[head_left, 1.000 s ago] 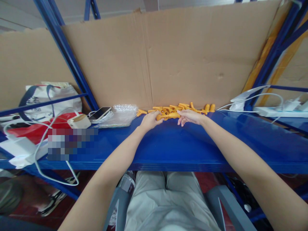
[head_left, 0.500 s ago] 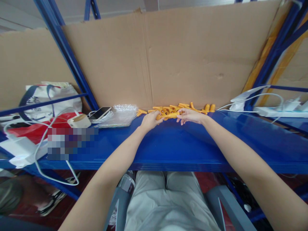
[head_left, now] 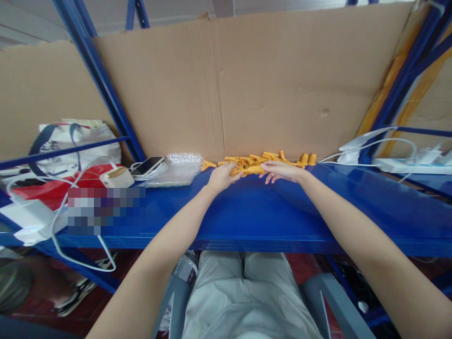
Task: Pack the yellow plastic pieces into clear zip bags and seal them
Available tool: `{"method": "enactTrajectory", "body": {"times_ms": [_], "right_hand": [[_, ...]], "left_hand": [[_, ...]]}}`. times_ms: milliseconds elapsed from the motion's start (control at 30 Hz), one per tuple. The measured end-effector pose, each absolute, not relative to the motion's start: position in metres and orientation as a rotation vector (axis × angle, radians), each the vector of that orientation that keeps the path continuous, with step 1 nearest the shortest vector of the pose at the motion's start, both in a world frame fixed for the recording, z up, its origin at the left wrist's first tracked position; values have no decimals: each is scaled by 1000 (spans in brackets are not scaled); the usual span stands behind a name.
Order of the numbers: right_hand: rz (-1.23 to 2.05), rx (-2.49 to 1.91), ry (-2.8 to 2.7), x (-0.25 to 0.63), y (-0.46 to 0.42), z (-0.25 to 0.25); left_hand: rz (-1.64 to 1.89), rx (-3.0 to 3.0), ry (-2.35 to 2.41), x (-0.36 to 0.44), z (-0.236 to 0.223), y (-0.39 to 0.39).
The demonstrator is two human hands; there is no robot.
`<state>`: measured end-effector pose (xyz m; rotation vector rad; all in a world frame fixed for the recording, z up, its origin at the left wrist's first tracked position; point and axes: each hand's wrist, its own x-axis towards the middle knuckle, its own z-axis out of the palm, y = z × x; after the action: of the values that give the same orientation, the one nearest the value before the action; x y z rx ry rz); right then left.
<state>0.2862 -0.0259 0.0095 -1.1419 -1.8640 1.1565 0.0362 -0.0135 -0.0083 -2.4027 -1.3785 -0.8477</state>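
Between my two hands is an elongated orange plastic piece (head_left: 253, 170), held low over the far part of the blue shelf top (head_left: 247, 216). The fingers of my left hand (head_left: 222, 177) are closed round its left end. At its right end, my right hand (head_left: 282, 171) grips with thumb and forefinger, the other fingers hanging loosely curled. The piece's exact kind is too small to make out. Right behind it lies a heap of similar orange parts (head_left: 271, 155), some tube-shaped, partly hidden by my hands. Two rounded orange pieces (head_left: 312, 159) stand upright at the heap's right.
Left of the heap lie clear plastic bags (head_left: 179, 170), a phone (head_left: 150, 165) on a coiled cable, and a white power bank (head_left: 117, 178). A cardboard sheet (head_left: 275, 84) walls the back. Cables and a power strip (head_left: 399, 165) lie on the right. A person's leg shows lower left.
My right fingers have shifted slightly at the orange piece's right end, moving a little left and then back. My left hand keeps its grip in nearly the same place.
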Motion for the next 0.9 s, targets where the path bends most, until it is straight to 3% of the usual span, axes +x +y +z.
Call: {"method": "enactTrajectory", "body": {"times_ms": [900], "right_hand": [[1256,-1146,-1689,271,-22,2]], "left_hand": [[-873,-2390,-1374,36,-7,-20]]}}
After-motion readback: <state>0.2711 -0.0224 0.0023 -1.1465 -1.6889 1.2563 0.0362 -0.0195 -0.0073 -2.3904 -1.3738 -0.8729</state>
